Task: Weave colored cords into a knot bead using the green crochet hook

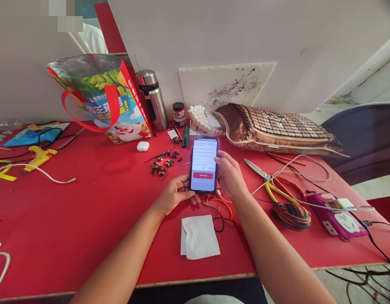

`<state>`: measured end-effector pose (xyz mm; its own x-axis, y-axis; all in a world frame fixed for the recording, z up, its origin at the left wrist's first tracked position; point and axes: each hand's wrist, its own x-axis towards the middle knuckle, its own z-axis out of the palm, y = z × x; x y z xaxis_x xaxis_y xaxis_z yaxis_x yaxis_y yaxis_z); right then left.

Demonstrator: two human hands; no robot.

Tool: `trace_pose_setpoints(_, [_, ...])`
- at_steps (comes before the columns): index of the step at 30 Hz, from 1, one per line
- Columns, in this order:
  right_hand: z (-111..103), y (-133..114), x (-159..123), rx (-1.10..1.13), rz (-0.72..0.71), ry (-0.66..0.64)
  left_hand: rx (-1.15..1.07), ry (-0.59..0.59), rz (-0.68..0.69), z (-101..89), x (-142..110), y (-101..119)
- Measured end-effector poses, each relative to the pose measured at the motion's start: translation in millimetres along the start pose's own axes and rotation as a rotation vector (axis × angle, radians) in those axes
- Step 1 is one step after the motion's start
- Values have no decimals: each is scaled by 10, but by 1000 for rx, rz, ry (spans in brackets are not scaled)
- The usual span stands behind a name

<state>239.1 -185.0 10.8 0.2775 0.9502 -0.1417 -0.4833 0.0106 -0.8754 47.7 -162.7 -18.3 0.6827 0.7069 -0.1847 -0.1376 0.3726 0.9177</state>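
A lit smartphone (203, 164) is held upright over the red table (96, 236), its screen facing me with a red button on it. My left hand (175, 194) grips its lower left corner, thumb on the front edge. On its right side, my right hand (229, 175) holds the edge with the thumb by the screen. Thin red, orange and black wires (225, 213) lie below the phone. Nearer me is a folded white tissue (200, 237). Left of the phone sit several small coils of coloured wire (159, 166) and a white earbud case (143, 146).
At the back stand a printed cooler bag (109, 101), a steel thermos (156, 103), a dark jar (178, 115) and a brown beaded cushion (277, 126). A yellow glue gun (39, 158) lies left. Scissors (258, 171), a wire bundle (291, 216) and a purple power strip (334, 215) occupy the right.
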Motion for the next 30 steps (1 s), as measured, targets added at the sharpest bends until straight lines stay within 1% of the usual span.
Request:
trace_pose_setpoints(7, [5, -12, 10, -17, -55, 21, 56, -23, -35, 28, -17, 23])
trace_pose_setpoints(12, [4, 8, 23, -21, -90, 47, 113, -36, -36, 58, -27, 41])
trace_pose_setpoints(21, [-2, 55, 41, 4, -107, 78, 152, -25, -19, 100, -27, 36])
trace_pose_setpoints(30, [-32, 81, 54, -19, -108, 50, 159, -39, -26, 95, -22, 35])
